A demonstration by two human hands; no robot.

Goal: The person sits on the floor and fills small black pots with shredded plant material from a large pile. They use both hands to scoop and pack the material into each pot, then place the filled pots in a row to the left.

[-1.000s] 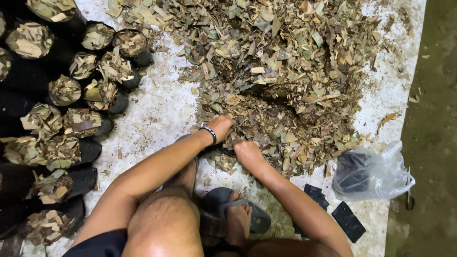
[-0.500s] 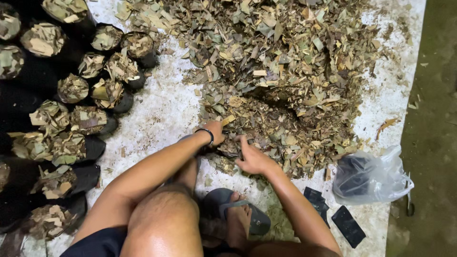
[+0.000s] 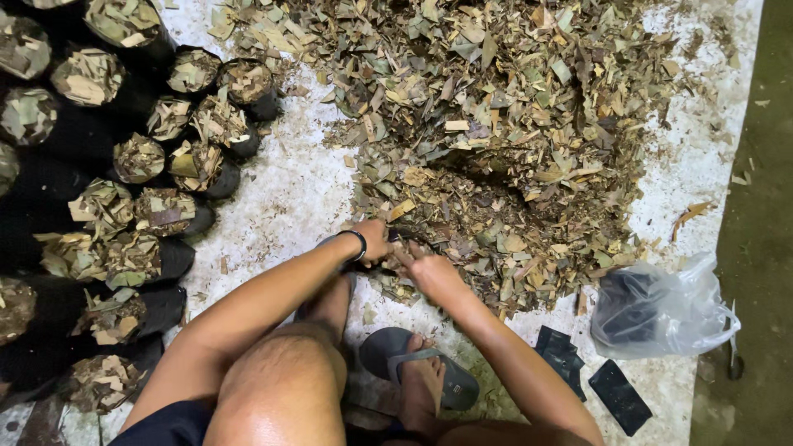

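Observation:
I squat at the near edge of a big pile of dried leaf pieces [image 3: 512, 124]. My left hand [image 3: 376, 239], with a black band on the wrist, is curled on the rim of a small black bag [image 3: 406, 238] that is half buried in the leaves. My right hand [image 3: 431, 272] is right beside it, fingers bunched with leaf pieces at the bag's mouth. The two hands almost touch. Most of the bag is hidden by leaves and fingers.
Several filled black bags [image 3: 165, 211] stand in rows on the left. At the right, a clear plastic bag [image 3: 661, 310] holds dark flat bags, with loose flat black bags [image 3: 615, 396] near it. My sandalled foot [image 3: 425, 376] is below the hands, on white sheeting [image 3: 281, 198].
Both hands have pulled back from deeper in the pile toward me and come together at its near edge, around the small black bag.

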